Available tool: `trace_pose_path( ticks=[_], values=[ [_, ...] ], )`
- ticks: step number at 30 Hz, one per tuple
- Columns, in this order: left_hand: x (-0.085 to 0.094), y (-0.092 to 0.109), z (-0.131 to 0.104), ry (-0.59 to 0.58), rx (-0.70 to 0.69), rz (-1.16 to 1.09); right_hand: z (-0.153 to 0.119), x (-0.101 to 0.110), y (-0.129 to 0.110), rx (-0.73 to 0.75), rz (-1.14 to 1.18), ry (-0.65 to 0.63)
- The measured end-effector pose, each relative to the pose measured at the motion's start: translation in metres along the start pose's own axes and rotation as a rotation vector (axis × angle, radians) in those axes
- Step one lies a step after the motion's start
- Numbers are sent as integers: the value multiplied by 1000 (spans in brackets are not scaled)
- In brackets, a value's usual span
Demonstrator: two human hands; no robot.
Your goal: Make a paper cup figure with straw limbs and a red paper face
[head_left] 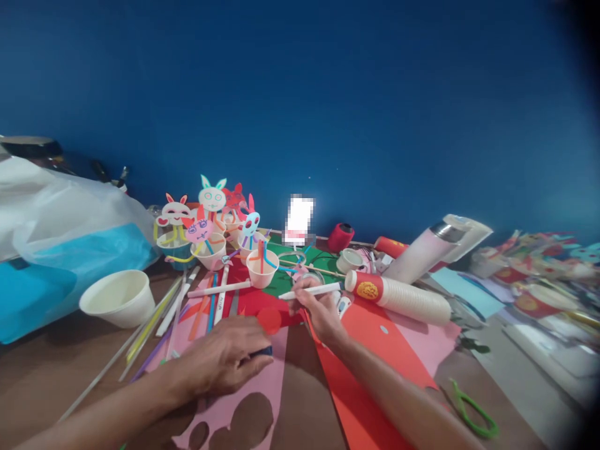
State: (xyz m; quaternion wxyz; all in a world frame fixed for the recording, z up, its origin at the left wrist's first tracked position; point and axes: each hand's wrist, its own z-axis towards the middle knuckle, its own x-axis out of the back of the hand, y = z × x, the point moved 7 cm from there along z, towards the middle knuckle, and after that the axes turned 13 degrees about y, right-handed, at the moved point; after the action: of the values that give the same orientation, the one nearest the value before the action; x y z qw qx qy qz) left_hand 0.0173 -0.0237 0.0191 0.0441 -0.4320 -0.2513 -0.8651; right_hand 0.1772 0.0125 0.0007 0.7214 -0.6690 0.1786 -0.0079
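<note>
My right hand (321, 315) is closed around a white marker pen (323, 289), which lies nearly level across the fingers. Low over the pink paper (262, 381) is my left hand (229, 353), its fingers curled and a small dark blue piece (262, 352) pinched between thumb and forefinger; its exact kind is unclear. Just beyond the left fingertips rests a round red paper cutout (269, 320). Red-orange paper (375, 369) spreads under my right forearm. Behind the hands stands a paper cup (262, 269) with orange and blue straws in it.
Paper-cup figures with animal faces (212, 197) stand at back left, beside a white tub (119, 297) and loose straws (154, 325). A stack of paper cups (398, 298) lies right, near a tilted bottle (422, 250). Green-handled scissors (473, 412) lie front right. A blurred bright screen (300, 219) faces me.
</note>
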Motion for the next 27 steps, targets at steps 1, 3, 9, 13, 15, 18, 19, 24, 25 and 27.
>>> trace_pose_path(
  ticks=[1, 3, 9, 13, 15, 18, 19, 24, 25, 27],
  values=[
    [1, 2, -1, 34, -40, 41, -3, -5, 5, -16, -36, -15],
    [3, 4, -3, 92, -80, 120, -10, -12, 13, -38, -108, -24],
    [-3, 3, -7, 99, -68, 252, -21, -20, 22, 59, -333, -64],
    [-13, 3, -8, 74, -57, 285, -21, -20, 21, 159, -492, -55],
    [-15, 3, -8, 72, -50, 299, -21, -21, 20, 201, -560, -52],
    [-14, 4, -9, 107, -32, 326, -21, -21, 20, 239, -615, -63],
    [-14, 4, -9, 118, -24, 331, -21, -21, 19, 249, -625, -64],
    [-17, 4, -10, 127, -2, 335, -20, -21, 21, 271, -642, -56],
    [-18, 4, -10, 124, -1, 333, -20, -20, 22, 269, -643, -53],
    [-19, 3, -10, 114, 0, 329, -19, -19, 24, 269, -650, -48]
  ],
)
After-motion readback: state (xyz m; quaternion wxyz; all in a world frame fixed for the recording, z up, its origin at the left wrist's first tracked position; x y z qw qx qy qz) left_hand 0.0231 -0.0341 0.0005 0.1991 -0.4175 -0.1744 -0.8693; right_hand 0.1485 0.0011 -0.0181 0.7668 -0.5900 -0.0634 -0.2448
